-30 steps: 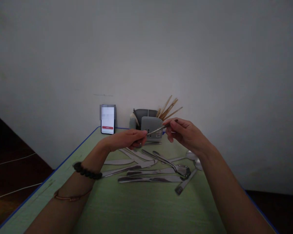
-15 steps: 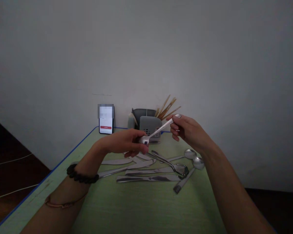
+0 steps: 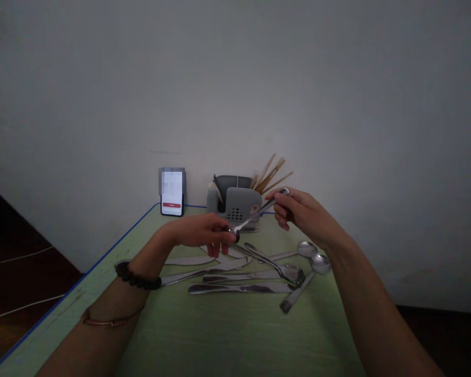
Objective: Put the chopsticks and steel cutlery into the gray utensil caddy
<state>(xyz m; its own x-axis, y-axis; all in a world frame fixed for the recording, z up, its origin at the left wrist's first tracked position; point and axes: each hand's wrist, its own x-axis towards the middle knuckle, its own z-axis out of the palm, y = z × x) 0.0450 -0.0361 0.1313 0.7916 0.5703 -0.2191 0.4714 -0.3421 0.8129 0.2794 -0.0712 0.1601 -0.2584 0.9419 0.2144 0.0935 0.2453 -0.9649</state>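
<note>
A steel spoon [image 3: 255, 215] slants in the air between both hands, above the green table [image 3: 220, 335]. My right hand [image 3: 298, 212] pinches the handle's upper end. My left hand [image 3: 204, 233] is curled beside the bowl end, its fingertips touching the bowl. Under the hands lies a spread of several steel knives [image 3: 239, 288] and spoons [image 3: 317, 262]. Behind the spoon stands a grey cutlery holder [image 3: 237, 201] with wooden chopsticks [image 3: 270, 175] sticking out of it.
A phone [image 3: 171, 192] with a lit screen leans upright against the white wall at the table's back left. The table's blue edge [image 3: 102, 262] runs along the left, with dark floor and white cables beyond. Bracelets circle my left wrist.
The spoon was turned from a flatter pose to a steeper slant, its bowl end now at my left fingertips. Both hands sank slightly toward the table.
</note>
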